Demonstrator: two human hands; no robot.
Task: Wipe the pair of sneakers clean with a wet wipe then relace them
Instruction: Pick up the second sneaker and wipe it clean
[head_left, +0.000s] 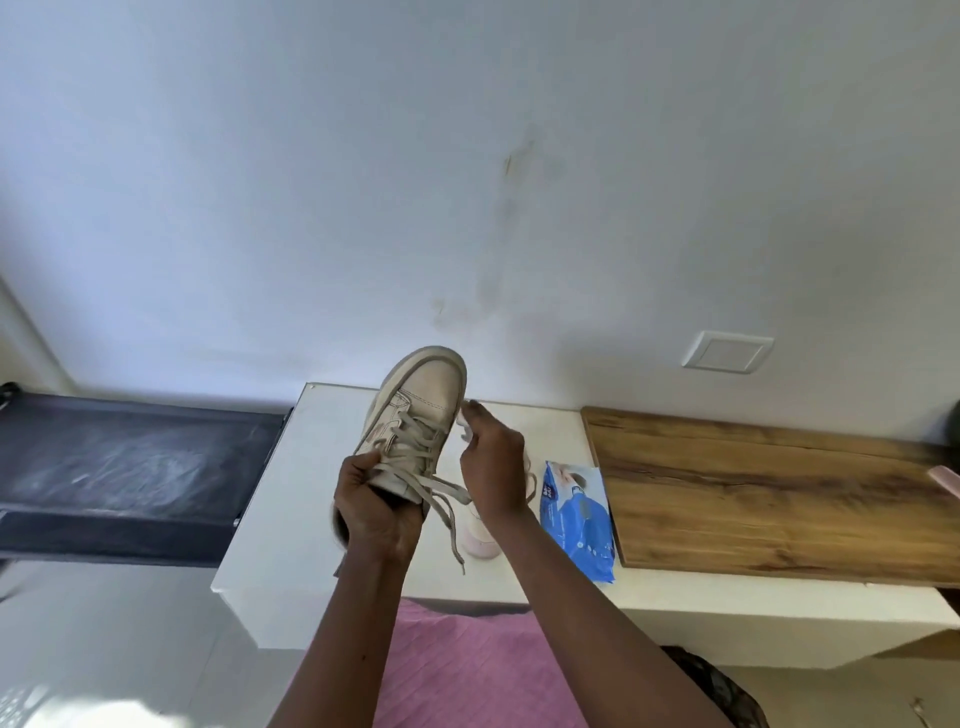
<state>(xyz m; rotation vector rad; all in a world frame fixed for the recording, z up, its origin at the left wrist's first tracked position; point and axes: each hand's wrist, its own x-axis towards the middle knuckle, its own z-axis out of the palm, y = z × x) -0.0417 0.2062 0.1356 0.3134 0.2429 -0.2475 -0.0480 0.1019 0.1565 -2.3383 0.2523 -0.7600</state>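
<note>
Gripping the heel end of a cream sneaker (415, 410), the left hand (371, 499) has its fingers curled over the collar and its thumb along the side. This lifts the shoe clear of the white table (291, 519), toe pointing up and away. Held that way, in the head camera's one view, the toe cap and sidewall face the person, and I judge that is why it is raised and not left lying flat.

The right hand (491, 457) comes in from the shoe's right side. Its fingertips are bunched around a small white wet wipe (464, 425) and press it against the edge of the toe, near the sole line. How much of the wipe is folded inside the fingers cannot be made out.

The laces (447, 512) are threaded through the eyelets but untied, and their loose ends hang below the shoe between the two wrists. Relacing looks not yet begun, and this seems to be the cleaning stage on the first shoe.

Behind the right wrist a pale, pinkish-white shape stands on the table. It is probably the second sneaker (480, 538), though most of it is hidden. Just beside it lies a blue pack of wipes (576, 519), close to the working hand, which would make taking a fresh wipe easy. The pack rests against the near edge of a wooden board (779, 493) that covers the table's right part. A wall plate (727, 352) sits above it.
</note>
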